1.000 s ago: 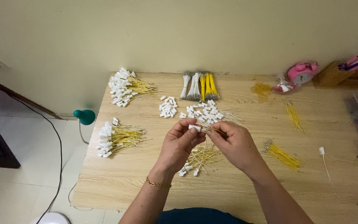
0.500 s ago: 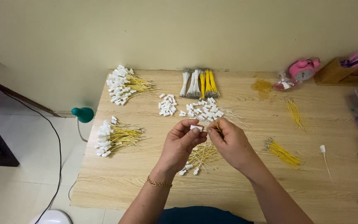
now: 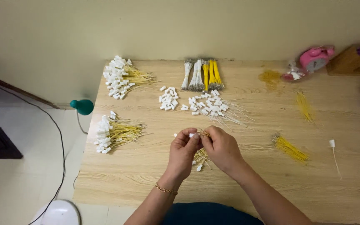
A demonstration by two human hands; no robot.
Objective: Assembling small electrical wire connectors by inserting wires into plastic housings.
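Note:
My left hand (image 3: 182, 152) and my right hand (image 3: 223, 148) meet over the middle of the wooden table (image 3: 271, 179). Between the fingertips they pinch a small white plastic connector (image 3: 193, 135) with thin yellow wires. Under my hands lies a small bundle of yellow wires with white connectors (image 3: 201, 160). A gold bracelet sits on my left wrist.
Two heaps of finished wired connectors lie at the left (image 3: 113, 133) and far left (image 3: 121, 77). Loose white connectors (image 3: 168, 100) and white wired ones (image 3: 213, 106) lie ahead. Bundles of white and yellow wires (image 3: 201, 75) sit at the back. Yellow wire bunches (image 3: 290, 148) lie to the right. A pink object (image 3: 315, 58) stands at the back right.
Both hands have stayed together over the table, working the connector with small finger movements. The camera view has shifted slightly.

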